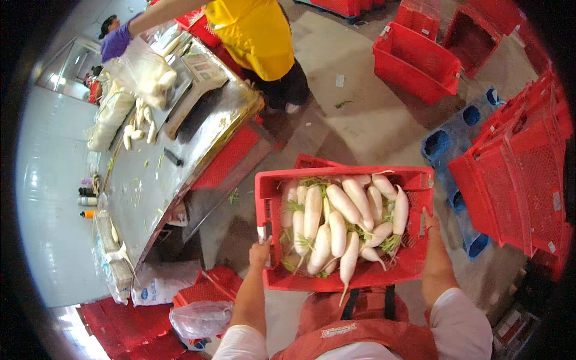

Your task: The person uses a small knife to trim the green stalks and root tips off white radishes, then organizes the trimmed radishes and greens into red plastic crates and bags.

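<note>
A red plastic crate is held in front of my body, with many white radishes and their green leaf stubs lying inside. My left hand grips the handle on the crate's left side. On the right side, my right hand holds the other handle, its fingers partly hidden by the crate wall. One radish hangs its thin root over the near rim.
A metal table at the left bears a scale, bagged radishes and a black-handled tool. A person in a yellow apron stands beyond it. Red crates stack at the right by a blue pallet; others stand ahead.
</note>
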`<state>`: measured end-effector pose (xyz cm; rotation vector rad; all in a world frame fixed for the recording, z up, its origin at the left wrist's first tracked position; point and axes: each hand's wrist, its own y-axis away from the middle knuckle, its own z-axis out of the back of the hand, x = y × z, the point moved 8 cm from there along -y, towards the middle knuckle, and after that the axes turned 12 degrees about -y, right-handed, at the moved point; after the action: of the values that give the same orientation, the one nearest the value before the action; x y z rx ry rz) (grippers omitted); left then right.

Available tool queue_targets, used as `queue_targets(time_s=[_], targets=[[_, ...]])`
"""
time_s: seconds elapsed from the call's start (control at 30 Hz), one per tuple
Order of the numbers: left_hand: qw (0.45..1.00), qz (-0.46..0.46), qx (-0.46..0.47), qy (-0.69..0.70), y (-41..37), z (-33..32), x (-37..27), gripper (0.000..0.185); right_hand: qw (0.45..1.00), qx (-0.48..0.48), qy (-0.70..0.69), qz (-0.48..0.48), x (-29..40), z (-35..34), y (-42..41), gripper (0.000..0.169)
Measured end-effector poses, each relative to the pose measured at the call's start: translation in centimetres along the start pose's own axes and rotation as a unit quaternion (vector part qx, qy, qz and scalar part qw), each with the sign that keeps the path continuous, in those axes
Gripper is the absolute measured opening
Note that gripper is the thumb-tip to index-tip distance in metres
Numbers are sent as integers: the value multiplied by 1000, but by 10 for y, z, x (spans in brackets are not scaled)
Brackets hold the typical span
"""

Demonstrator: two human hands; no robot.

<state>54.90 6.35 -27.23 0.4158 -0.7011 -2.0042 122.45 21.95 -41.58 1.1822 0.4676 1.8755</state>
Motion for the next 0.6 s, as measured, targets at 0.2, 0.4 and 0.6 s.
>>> queue_targets(time_s=[0.2,0.4,0.6], targets=[[999,36,-1,10,60,-77,122,67,997,31,35,58,-40,-1,44,49],[996,15,-29,88,47,-133,276,66,991,72,99,61,-73,-10,130,66],[997,16,-4,73,126,-91,294,48,993,69,64,65,-137,17,218,76]])
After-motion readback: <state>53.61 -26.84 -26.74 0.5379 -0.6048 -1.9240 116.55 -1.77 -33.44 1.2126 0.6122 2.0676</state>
